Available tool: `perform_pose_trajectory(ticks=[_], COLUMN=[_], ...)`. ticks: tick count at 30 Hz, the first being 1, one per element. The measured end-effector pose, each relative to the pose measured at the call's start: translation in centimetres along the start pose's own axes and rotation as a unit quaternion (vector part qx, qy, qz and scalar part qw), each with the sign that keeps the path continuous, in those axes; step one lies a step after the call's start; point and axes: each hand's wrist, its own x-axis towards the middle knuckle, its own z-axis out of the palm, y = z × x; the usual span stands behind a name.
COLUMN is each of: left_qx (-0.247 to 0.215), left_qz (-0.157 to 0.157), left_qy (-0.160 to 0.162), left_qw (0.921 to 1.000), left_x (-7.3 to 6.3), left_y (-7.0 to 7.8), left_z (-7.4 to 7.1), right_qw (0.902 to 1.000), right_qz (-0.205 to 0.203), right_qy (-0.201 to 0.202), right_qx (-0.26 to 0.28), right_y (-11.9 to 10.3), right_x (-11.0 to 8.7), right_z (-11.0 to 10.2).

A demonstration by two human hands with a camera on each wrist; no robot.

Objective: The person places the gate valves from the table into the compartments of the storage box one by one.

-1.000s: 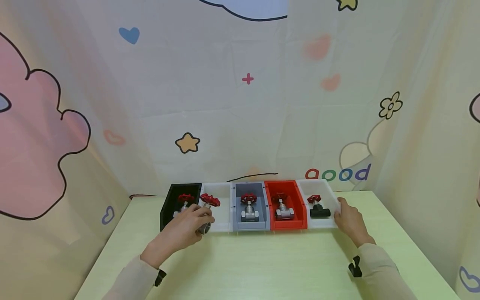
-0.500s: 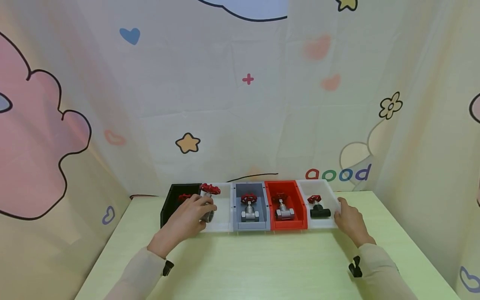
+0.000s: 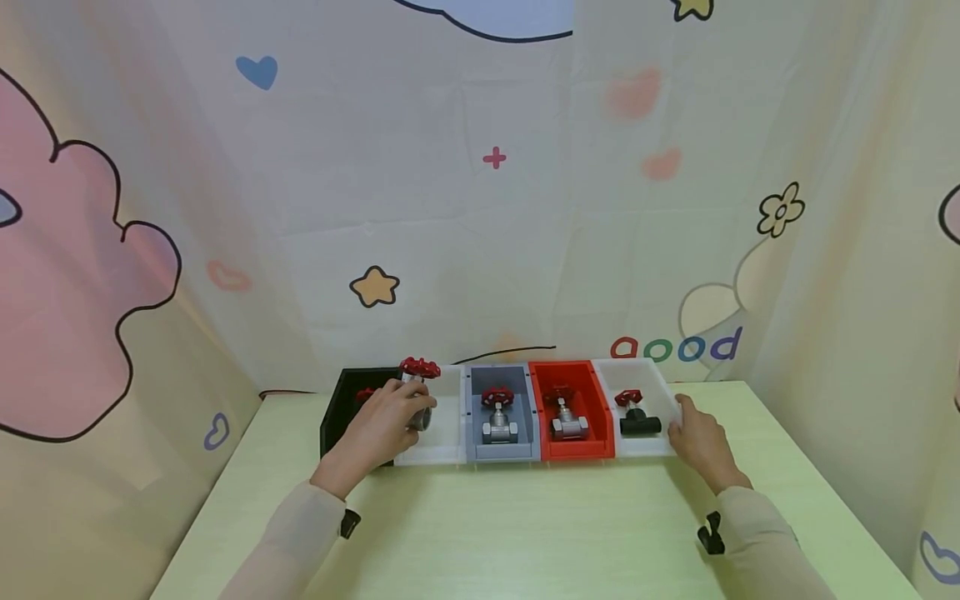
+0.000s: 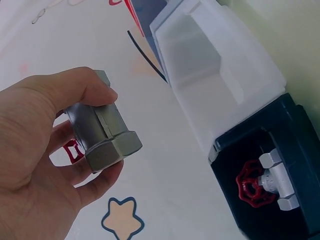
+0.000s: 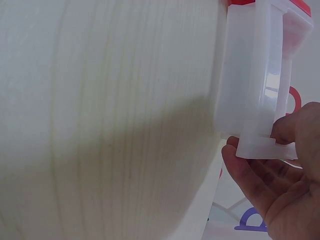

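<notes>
My left hand [image 3: 378,429] grips a metal gate valve [image 3: 419,367] with a red handwheel, above the left white bin [image 3: 450,429]. In the left wrist view the thumb and fingers close round the valve's steel body [image 4: 102,130]; most of the handwheel is hidden behind the hand. That white bin has nothing inside that I can see. Beside it, the black bin [image 4: 300,120] contains another valve [image 4: 277,180] with a red wheel. My right hand [image 3: 703,442] pinches the outer edge of the right-hand white bin [image 5: 250,85] between thumb and fingers.
The bins stand joined in a row on a pale wooden table [image 3: 510,533]. One valve each lies in the grey bin [image 3: 480,454], the red bin [image 3: 592,450] and the right-hand white one, whose valve [image 3: 639,423] has a black body. A patterned curtain [image 3: 480,250] hangs behind.
My left hand has lifted the valve slightly and carried it forward, a little to the right; its handwheel has turned more upright. The right hand stays on the bin's edge.
</notes>
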Motion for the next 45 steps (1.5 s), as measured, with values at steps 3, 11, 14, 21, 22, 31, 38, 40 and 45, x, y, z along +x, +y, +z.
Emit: perform_pose_trajectory(ticks=[3, 11, 14, 21, 22, 31, 38, 40, 45], left_qx=[-0.006, -0.036, -0.042, -0.055, -0.06, -0.07, -0.077, -0.08, -0.083], left_qz=[-0.013, -0.031, -0.04, -0.054, -0.054, -0.049, -0.055, -0.056, -0.054], left_qy=[-0.005, -0.008, -0.013, -0.019, -0.02, -0.043, -0.05, -0.052, -0.054], left_qw=[0.9999, 0.9989, 0.9982, 0.9968, 0.9965, 0.9955, 0.9942, 0.9938, 0.9937], left_x=[0.4, 1.3, 1.7, 2.8, 2.9, 3.6, 3.8, 3.8, 3.8], left_y=[-0.2, -0.7, -0.7, -0.5, -0.5, -1.1, -1.5, -1.5, -1.6], left_z=[0.3, 1.5, 2.0, 3.3, 3.5, 6.1, 7.3, 7.5, 7.9], right_qw=[1.0, 0.9999, 0.9999, 0.9999, 0.9999, 0.9999, 0.9999, 0.9999, 0.9999], right_qz=[0.001, 0.009, 0.011, 0.012, 0.012, 0.011, 0.009, 0.009, 0.011], right_qy=[-0.001, -0.007, -0.009, -0.008, -0.007, -0.008, -0.007, -0.007, -0.008], right_qx=[0.002, 0.0, -0.001, 0.002, 0.001, 0.005, 0.004, 0.003, 0.004], right_y=[0.0, 0.2, 0.2, 0.2, 0.3, 0.1, 0.2, 0.2, 0.2], right_x=[0.1, 0.2, 0.2, 0.2, 0.2, 0.1, 0.0, 0.0, 0.2], right_z=[-0.1, 0.1, 0.2, 0.2, 0.1, 0.0, 0.1, 0.1, 0.2])
